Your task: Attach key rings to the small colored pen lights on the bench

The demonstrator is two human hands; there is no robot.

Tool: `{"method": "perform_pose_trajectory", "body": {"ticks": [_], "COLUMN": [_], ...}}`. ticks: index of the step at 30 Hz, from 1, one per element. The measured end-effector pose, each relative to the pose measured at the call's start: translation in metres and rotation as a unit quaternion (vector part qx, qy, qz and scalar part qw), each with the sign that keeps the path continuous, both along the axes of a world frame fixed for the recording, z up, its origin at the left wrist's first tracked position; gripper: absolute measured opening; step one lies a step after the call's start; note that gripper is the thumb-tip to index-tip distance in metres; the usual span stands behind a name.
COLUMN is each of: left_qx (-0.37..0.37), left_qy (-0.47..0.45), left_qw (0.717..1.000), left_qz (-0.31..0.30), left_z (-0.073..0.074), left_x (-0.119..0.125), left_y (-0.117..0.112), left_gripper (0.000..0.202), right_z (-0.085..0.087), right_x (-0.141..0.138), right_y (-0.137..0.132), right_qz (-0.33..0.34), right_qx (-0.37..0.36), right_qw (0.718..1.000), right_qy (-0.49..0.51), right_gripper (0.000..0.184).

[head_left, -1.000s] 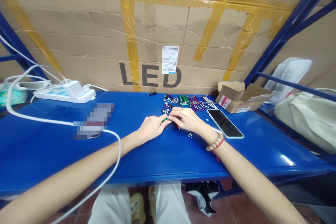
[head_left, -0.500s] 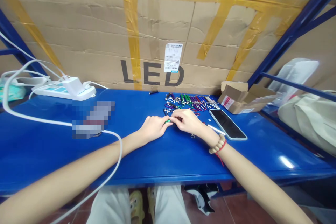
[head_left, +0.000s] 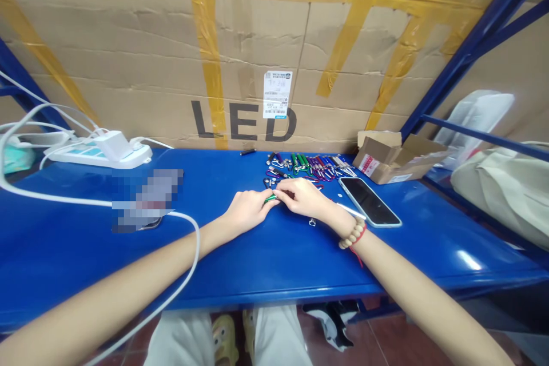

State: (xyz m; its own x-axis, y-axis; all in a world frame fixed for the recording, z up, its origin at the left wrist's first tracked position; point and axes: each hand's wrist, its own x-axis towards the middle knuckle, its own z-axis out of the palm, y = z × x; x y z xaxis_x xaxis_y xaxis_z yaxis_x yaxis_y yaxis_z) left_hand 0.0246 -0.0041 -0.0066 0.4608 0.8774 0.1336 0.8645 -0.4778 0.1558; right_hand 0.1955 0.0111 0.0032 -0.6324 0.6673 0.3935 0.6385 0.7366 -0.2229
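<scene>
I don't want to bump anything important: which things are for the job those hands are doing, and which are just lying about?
Probably for the job:
green piece, between left hand and right hand
colourful pieces with clips, behind the hands

Probably just lying about:
black-screened phone
power strip

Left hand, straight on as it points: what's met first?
Most likely the right hand, close ahead by the small green piece that the left hand grips; depth is unclear, so the two hands may be touching.
</scene>
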Motion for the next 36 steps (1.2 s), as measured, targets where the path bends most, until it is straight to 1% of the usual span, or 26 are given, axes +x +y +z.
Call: {"method": "perform_pose_trajectory", "body": {"ticks": [4, 11, 13, 15, 18, 21, 23, 25, 27, 30, 32, 36], "left_qx": [0.002, -0.015, -0.016, -0.015, -0.013, -0.01, -0.008, -0.005, -0.006, -0.011, -0.013, -0.016], "left_qy": [0.003, -0.042, -0.053, -0.066, -0.076, -0.074, -0.072, -0.07, -0.071, -0.074, -0.074, -0.075], "left_qw": [1.0, 0.999, 0.998, 0.998, 0.997, 0.997, 0.997, 0.998, 0.997, 0.997, 0.997, 0.997], "left_qz": [0.0, 0.001, 0.006, 0.015, 0.014, 0.004, 0.001, -0.002, -0.006, -0.005, -0.001, -0.001], "left_z": [0.001, 0.005, 0.006, 0.007, 0.008, 0.008, 0.007, 0.007, 0.007, 0.008, 0.008, 0.008], "left_x": [0.0, 0.001, 0.001, 0.001, 0.0, 0.0, 0.0, 0.0, 0.0, 0.001, 0.001, 0.001], "left_y": [0.0, -0.002, -0.002, -0.002, -0.002, -0.003, -0.004, -0.005, -0.005, -0.004, -0.004, -0.004], "left_gripper": [0.041, 0.039, 0.038, 0.037, 0.036, 0.036, 0.036, 0.037, 0.037, 0.037, 0.037, 0.038], "right_z": [0.003, 0.016, 0.02, 0.024, 0.03, 0.034, 0.037, 0.04, 0.043, 0.045, 0.044, 0.038], "right_x": [0.002, 0.009, 0.015, 0.023, 0.036, 0.044, 0.046, 0.046, 0.046, 0.046, 0.046, 0.046], "right_y": [0.0, 0.0, 0.002, 0.004, 0.007, 0.004, 0.001, -0.004, -0.008, -0.011, -0.012, -0.007], "right_qz": [0.007, 0.004, -0.005, -0.027, -0.053, -0.068, -0.085, -0.092, -0.075, -0.033, -0.019, -0.018], "right_qx": [-0.009, -0.058, -0.064, -0.077, -0.145, -0.226, -0.259, -0.288, -0.33, -0.392, -0.401, -0.392], "right_qw": [1.0, 0.997, 0.996, 0.994, 0.988, 0.971, 0.961, 0.953, 0.941, 0.918, 0.914, 0.917], "right_qy": [0.007, 0.047, 0.063, 0.068, 0.013, -0.042, -0.042, -0.028, -0.021, -0.046, -0.066, -0.075], "right_gripper": [0.029, 0.035, 0.037, 0.039, 0.042, 0.036, 0.03, 0.029, 0.031, 0.034, 0.034, 0.031]}}
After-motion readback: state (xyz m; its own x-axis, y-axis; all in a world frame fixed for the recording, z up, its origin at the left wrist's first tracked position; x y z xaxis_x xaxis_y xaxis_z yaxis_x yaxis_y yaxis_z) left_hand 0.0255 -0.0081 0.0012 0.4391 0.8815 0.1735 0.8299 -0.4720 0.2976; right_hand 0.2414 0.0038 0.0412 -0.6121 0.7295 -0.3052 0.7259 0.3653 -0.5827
